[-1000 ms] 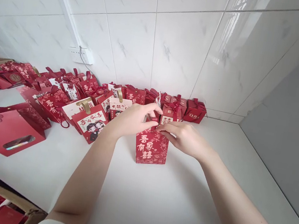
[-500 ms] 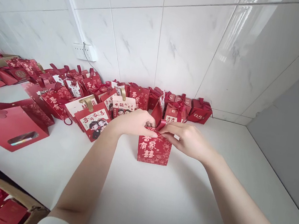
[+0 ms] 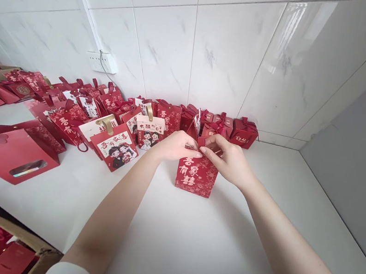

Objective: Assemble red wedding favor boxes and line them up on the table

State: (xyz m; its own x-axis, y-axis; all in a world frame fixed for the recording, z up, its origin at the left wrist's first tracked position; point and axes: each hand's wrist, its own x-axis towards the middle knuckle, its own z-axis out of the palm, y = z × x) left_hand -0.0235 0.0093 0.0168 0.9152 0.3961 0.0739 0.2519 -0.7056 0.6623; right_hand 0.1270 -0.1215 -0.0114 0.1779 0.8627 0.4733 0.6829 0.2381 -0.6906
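Observation:
A red gift box (image 3: pixel 196 176) with pale Chinese lettering and a floral print stands upright on the white table in front of me. My left hand (image 3: pixel 181 147) grips its top edge from the left, thumb across the front and fingers behind. On the right, my right hand (image 3: pixel 226 158) pinches the dark red ribbon loop (image 3: pixel 202 142) at the top of the box between thumb and fingers. The fingertips of both hands almost meet there. They hide most of the ribbon and the top fold.
Rows of red gift boxes line the wall, among them one with a couple printed on it (image 3: pixel 118 149). A larger red box with a window (image 3: pixel 14 155) stands at left. Below it is an open cardboard carton (image 3: pixel 21 234) of red boxes. A wall socket (image 3: pixel 101 62) is behind.
The gift box has shifted slightly right and away from me, its base turning a little. My right hand's fingers have risen and closed around the ribbon loop; my left hand moved right with the box.

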